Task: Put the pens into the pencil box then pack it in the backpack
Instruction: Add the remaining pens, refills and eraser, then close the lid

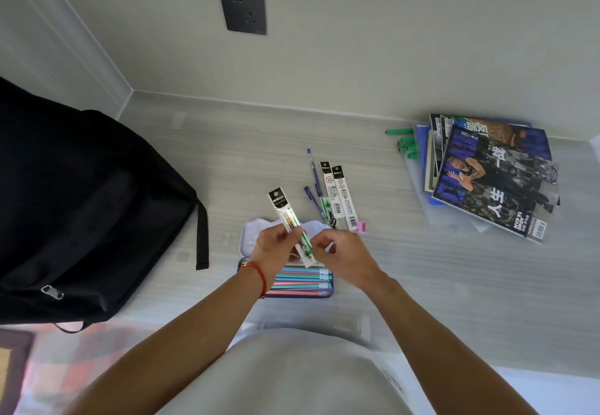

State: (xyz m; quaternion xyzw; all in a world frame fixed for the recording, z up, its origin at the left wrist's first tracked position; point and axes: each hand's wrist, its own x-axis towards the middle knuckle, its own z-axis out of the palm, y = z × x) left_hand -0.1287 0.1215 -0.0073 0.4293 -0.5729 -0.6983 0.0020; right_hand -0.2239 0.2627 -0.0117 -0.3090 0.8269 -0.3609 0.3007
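An open pencil box (251,234) lies on the desk in front of me, its white lid tipped back, with several pastel pencils (302,280) inside. My left hand (274,246) pinches a long clear packet holding a green pen (289,216) above the box. My right hand (341,255) holds the packet's lower end. Beyond the box lie two more packets (341,194) and loose blue pens (314,171). The black backpack (81,203) lies at the left.
A pile of magazines (493,181) sits at the right on a clear folder, with several green markers (404,142) beside it. A small pink sharpener (362,226) lies by the packets. A wall socket (242,7) is on the wall behind.
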